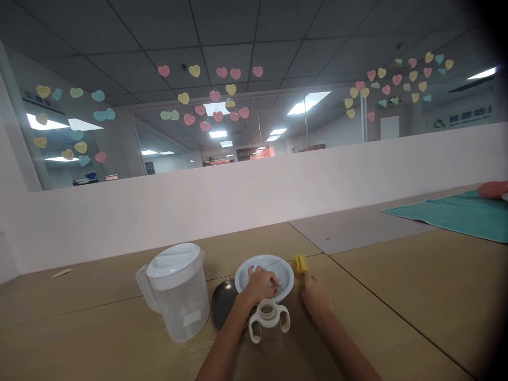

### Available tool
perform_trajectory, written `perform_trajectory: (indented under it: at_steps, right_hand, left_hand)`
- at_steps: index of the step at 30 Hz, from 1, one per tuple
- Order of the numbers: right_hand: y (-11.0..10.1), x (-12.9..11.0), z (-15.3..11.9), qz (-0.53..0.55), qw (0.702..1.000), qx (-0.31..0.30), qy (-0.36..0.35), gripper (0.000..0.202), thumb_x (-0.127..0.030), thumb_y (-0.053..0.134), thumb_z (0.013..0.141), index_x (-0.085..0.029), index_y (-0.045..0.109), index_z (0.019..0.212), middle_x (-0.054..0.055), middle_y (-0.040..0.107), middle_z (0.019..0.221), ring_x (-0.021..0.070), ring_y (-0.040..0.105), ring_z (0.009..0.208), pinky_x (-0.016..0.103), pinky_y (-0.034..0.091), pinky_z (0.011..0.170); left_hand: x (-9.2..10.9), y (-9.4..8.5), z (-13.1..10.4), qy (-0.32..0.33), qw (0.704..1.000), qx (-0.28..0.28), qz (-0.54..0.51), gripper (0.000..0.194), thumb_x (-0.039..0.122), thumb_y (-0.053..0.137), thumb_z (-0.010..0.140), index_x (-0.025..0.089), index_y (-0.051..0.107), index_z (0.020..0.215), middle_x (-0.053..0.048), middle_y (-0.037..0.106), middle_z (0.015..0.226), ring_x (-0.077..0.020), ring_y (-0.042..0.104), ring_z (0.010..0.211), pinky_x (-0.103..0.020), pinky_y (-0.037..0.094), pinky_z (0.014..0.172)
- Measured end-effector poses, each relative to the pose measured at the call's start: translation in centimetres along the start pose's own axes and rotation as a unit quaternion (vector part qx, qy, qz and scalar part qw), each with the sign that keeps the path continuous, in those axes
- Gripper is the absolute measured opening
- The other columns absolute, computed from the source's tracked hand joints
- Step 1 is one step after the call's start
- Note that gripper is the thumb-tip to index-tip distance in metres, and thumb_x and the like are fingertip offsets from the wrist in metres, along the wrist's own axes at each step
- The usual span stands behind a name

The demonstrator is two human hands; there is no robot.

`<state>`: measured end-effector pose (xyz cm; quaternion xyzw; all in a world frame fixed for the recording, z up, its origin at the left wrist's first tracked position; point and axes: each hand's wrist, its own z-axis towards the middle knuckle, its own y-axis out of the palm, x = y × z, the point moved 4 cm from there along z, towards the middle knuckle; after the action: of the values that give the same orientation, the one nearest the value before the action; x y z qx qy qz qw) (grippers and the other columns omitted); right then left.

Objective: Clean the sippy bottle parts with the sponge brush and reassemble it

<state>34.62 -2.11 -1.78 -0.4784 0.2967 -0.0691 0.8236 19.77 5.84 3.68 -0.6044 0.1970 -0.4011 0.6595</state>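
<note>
- The tan surface (119,338), smooth and matt with straight dark seams, carries everything I am working among.
- A flat teal cloth (448,214), soft-looking with a pale edge, lies far to my right.
- The pitcher (180,296) stands upright on my left, translucent plastic, its white lid on; I see no liquid in it.
- The white bowl (241,271), round and smooth, sits ahead of me; work in it looks under way, though I cannot judge how much is left.
- The dark tray (223,304), round and metallic-looking, lies between pitcher and bowl.
- My hands are apart: my left hand (261,284) is curled inside the bowl, its grip unclear; my right hand (316,300) pinches the yellow piece.
- The clear bottle (268,315) stands nearest me, its ringed mouth uncovered, two curved cream handles at its sides.
- The yellow piece (300,264), ridged and perhaps spongy, is just beside the bowl's right rim.
- Something clear shows by my left fingers, too blurred to name.
</note>
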Motion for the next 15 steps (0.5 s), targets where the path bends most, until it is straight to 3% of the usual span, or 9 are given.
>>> perform_trajectory:
  at_steps: [9,12,15]
  right_hand:
    - [-2.9,-0.8,-0.5,-0.026,0.998,0.054,0.014,0.030,-0.019,0.036,0.083,-0.019,0.057,0.105,0.011,0.067,0.082,0.0210,0.063,0.062,0.026,0.035,0.049]
    - [-3.4,-2.0,-0.7,0.014,0.995,0.092,-0.042,0.030,-0.023,0.038,0.086,-0.022,0.058,0.108,0.008,0.069,0.083,0.0181,0.063,0.061,0.024,0.034,0.048]
    - [-3.4,-3.5,-1.2,0.074,0.973,0.144,-0.165,0.030,-0.024,0.037,0.088,-0.022,0.061,0.105,0.006,0.070,0.086,0.0164,0.065,0.067,0.023,0.039,0.052]
  left_hand:
    - [-0.8,-3.2,-0.8,-0.034,0.990,0.109,-0.078,0.014,0.019,0.055,0.070,0.024,0.067,0.076,-0.001,0.068,0.091,-0.0207,0.054,0.099,-0.045,0.020,0.101]
    - [-1.4,-4.2,-0.8,-0.042,0.980,0.146,-0.128,0.011,0.019,0.057,0.069,0.022,0.067,0.072,-0.001,0.069,0.087,-0.0210,0.057,0.095,-0.041,0.027,0.097]
    - [-1.9,-5.0,-0.8,-0.039,0.963,0.177,-0.201,0.006,0.021,0.060,0.067,0.020,0.065,0.069,-0.002,0.069,0.081,-0.0189,0.060,0.085,-0.035,0.037,0.089]
